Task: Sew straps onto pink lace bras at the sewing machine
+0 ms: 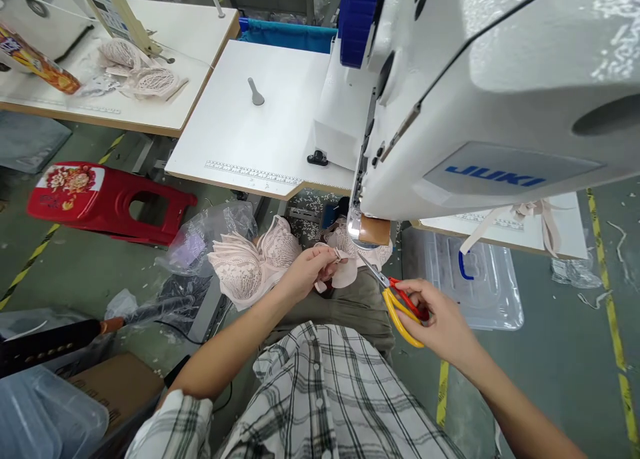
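Bra fabric is pinched by the left hand; scissors (red-and-yellow-handled) are gripped by the right hand. Both are below the JUKI sewing machine.

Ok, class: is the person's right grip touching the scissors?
Touching. The head view shows the right grip holding the scissors at their red-and-yellow handles.

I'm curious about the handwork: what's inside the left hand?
The left hand pinches pale fabric, which shows past it, near the scissors. The hand covers the part within its grip, so that cannot be seen.
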Demonstrator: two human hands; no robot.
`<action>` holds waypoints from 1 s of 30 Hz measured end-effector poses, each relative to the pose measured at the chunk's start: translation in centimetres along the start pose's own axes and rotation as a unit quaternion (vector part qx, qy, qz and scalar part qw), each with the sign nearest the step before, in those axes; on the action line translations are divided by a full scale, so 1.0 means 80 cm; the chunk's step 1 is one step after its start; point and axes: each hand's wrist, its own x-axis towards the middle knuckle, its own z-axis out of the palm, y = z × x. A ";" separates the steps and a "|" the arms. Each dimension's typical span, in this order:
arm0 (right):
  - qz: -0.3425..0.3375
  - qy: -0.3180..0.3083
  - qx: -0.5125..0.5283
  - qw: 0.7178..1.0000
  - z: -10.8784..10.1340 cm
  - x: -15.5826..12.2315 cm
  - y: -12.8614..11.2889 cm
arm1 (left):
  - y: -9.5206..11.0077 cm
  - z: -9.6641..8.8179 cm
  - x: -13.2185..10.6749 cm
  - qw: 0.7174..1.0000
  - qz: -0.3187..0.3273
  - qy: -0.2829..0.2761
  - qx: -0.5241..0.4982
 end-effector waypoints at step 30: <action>0.072 0.015 -0.046 0.996 -0.042 0.042 0.023 | -0.006 0.007 -0.004 0.995 0.062 0.058 -0.044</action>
